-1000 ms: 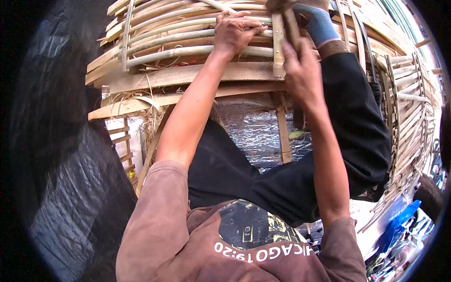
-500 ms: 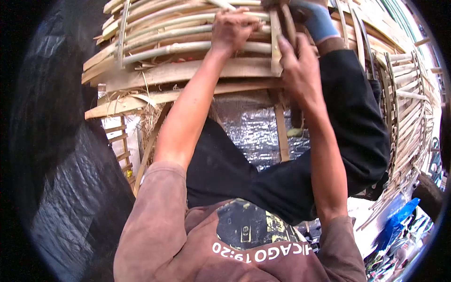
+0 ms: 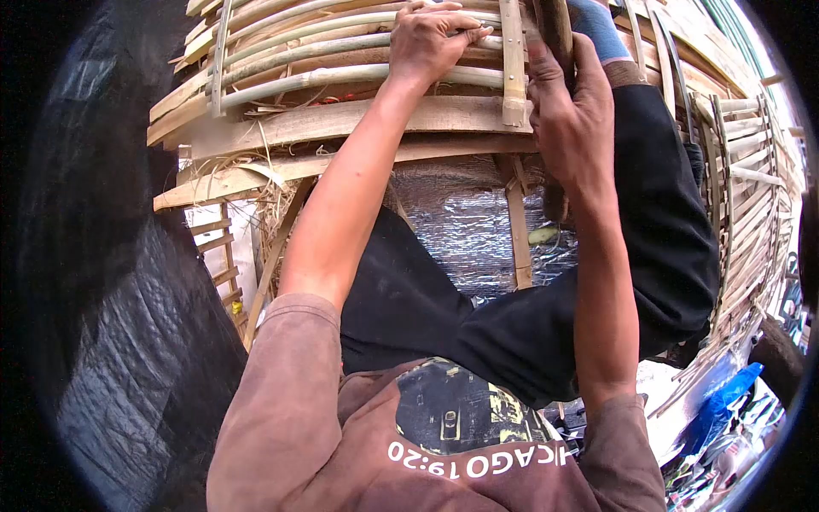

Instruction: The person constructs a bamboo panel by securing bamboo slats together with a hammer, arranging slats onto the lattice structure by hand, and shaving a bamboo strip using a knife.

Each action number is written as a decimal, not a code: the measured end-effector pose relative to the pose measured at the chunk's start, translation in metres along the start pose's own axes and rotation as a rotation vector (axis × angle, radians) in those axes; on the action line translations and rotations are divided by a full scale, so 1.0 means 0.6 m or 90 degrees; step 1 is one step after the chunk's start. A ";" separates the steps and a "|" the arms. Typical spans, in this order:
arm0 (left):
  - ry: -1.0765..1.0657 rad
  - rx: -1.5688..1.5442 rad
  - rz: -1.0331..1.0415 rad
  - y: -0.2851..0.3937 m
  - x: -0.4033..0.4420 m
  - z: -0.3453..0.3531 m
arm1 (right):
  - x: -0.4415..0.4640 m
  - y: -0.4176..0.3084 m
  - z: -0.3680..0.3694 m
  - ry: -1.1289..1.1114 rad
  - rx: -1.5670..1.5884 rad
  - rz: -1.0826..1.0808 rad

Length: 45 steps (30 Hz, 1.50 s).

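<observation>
My left hand is closed over the bamboo poles, thumb and fingers drawn together. Whatever may be pinched there is too small to make out. To its right, a flat wooden crosspiece with small dark nail-like dots lies across the poles. My right hand is wrapped around a thick brown wooden handle, held upright beside that crosspiece. The handle's lower end sticks out below the hand. Its upper end runs past the top edge of the view, so the tool's head is hidden.
A plank runs along the frame's near edge. My right foot, in a blue covering, rests on the slats. Another slatted bamboo panel stands at right. Black sheeting hangs at left, and silvery foil lies below.
My right hand and the wooden handle have moved right and slightly down. The left hand has shifted only slightly. The view has shifted a little, and the crosspiece now shows more fully.
</observation>
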<state>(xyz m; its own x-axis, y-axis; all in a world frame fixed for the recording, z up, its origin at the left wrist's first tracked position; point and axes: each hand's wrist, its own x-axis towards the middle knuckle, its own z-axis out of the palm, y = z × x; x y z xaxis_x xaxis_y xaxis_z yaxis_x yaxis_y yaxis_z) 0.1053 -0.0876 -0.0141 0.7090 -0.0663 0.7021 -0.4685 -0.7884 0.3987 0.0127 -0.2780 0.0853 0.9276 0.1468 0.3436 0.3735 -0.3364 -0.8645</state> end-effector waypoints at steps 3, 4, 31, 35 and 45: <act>0.016 -0.002 0.009 -0.003 -0.002 0.007 | -0.008 0.056 0.019 -0.068 -0.146 0.087; 0.047 0.004 0.059 -0.009 -0.001 0.011 | -0.009 0.057 0.022 -0.049 -0.184 0.097; 0.053 -0.005 -0.020 -0.002 -0.010 0.018 | 0.005 0.011 -0.007 0.011 -0.052 0.015; 0.080 0.003 -0.023 0.005 -0.009 0.020 | -0.002 0.027 0.008 -0.043 -0.112 0.135; 0.052 -0.084 -0.055 0.027 0.000 0.002 | 0.012 0.030 -0.004 0.021 -0.043 0.031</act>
<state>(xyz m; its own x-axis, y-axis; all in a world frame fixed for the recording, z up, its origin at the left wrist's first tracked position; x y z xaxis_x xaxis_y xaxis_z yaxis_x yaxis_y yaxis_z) 0.0984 -0.1010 -0.0087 0.7071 0.0528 0.7051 -0.4766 -0.7011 0.5304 0.0260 -0.2853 0.0733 0.9442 0.0989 0.3143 0.3268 -0.4039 -0.8545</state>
